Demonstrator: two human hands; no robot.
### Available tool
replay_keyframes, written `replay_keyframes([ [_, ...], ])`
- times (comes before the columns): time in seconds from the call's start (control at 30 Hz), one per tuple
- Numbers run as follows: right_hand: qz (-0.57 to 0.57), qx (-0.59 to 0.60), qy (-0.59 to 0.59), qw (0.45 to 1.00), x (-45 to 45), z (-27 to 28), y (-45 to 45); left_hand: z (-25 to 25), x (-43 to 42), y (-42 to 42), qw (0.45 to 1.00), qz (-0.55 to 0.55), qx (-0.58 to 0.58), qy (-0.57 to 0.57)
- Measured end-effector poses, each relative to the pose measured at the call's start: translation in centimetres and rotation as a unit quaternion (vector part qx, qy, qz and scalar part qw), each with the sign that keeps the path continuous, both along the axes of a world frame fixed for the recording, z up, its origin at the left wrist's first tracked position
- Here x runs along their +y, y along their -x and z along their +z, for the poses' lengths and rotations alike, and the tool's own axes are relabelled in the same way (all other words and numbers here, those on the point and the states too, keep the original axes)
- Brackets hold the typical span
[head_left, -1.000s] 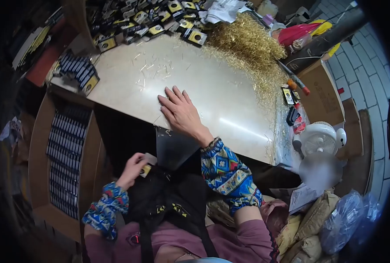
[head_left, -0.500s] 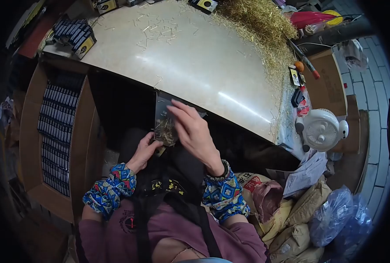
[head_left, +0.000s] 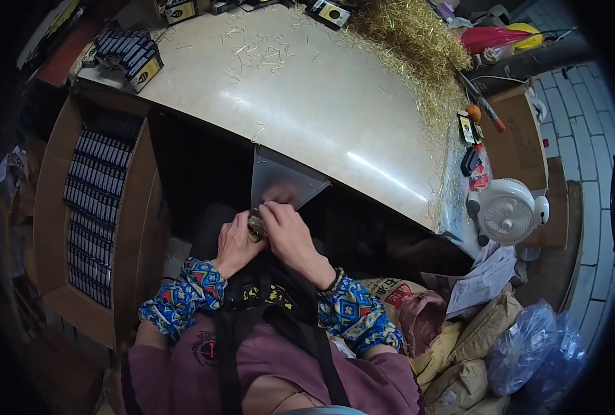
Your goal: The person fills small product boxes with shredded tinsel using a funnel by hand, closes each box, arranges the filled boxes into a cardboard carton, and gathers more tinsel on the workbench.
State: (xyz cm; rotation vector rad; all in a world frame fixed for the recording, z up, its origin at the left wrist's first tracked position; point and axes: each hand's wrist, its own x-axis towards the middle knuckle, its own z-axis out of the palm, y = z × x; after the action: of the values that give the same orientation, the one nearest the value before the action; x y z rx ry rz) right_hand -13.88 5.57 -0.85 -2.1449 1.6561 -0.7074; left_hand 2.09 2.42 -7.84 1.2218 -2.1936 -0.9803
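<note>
Both my hands meet over my lap, just below the table's front edge. My left hand (head_left: 235, 245) is wrapped round a small box (head_left: 255, 228) that looks filled with gold-coloured pieces. Fingers of my right hand (head_left: 288, 236) press on the same box from the right, and they hide much of it. Just beyond my hands, a grey metal chute (head_left: 280, 181) slopes down from the edge of the table (head_left: 307, 111). Small gold hooks (head_left: 262, 59) lie scattered on the tabletop.
A big pile of gold hooks (head_left: 418, 41) covers the table's back right. Small black boxes (head_left: 131, 59) stand at its left corner. An open carton (head_left: 129, 235) holding rows of boxes stands at left. At right are a white fan (head_left: 506, 213) and sacks (head_left: 483, 332).
My right hand has come off the tabletop, passed over the chute and closed on the small box beside my left hand. The gold pieces seen on the chute half a second ago are gone from it.
</note>
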Motion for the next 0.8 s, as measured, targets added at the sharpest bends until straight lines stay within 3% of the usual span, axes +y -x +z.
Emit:
replay_keyframes([
  [0.1,0.067,0.003,-0.069,0.995,1.3,-1.4,-1.1,-1.2,-0.5,-0.6,1.000,-0.021,-0.021,0.003],
  [0.23,0.007,-0.192,-0.109,0.975,1.1,1.7,0.1,-1.1,-0.3,-3.3,0.998,-0.032,0.050,-0.033],
  [0.27,-0.019,-0.223,-0.076,0.972,0.8,2.4,0.4,-0.4,-0.2,-3.7,0.997,-0.026,0.073,-0.032],
  [0.33,-0.062,-0.270,-0.132,0.952,0.5,3.8,1.0,1.1,-0.1,-3.9,0.992,-0.011,0.119,-0.027],
  [0.47,-0.078,-0.225,-0.081,0.968,-0.1,4.2,1.9,2.1,-1.4,-1.7,0.983,0.075,0.168,-0.018],
  [0.5,-0.097,-0.227,-0.070,0.967,-0.2,4.4,2.0,3.2,-1.7,-1.5,0.984,0.058,0.166,0.022],
  [0.63,-0.128,-0.221,-0.068,0.965,-1.4,6.3,1.6,4.1,-2.7,0.2,0.982,0.037,0.187,-0.007],
  [0.73,-0.081,-0.110,-0.012,0.990,-2.4,5.5,1.7,5.8,-3.5,1.4,0.986,-0.011,0.161,0.048],
  [0.8,-0.190,-0.030,0.038,0.980,-3.4,5.1,2.8,7.7,-4.2,2.0,0.984,-0.019,0.129,0.124],
])
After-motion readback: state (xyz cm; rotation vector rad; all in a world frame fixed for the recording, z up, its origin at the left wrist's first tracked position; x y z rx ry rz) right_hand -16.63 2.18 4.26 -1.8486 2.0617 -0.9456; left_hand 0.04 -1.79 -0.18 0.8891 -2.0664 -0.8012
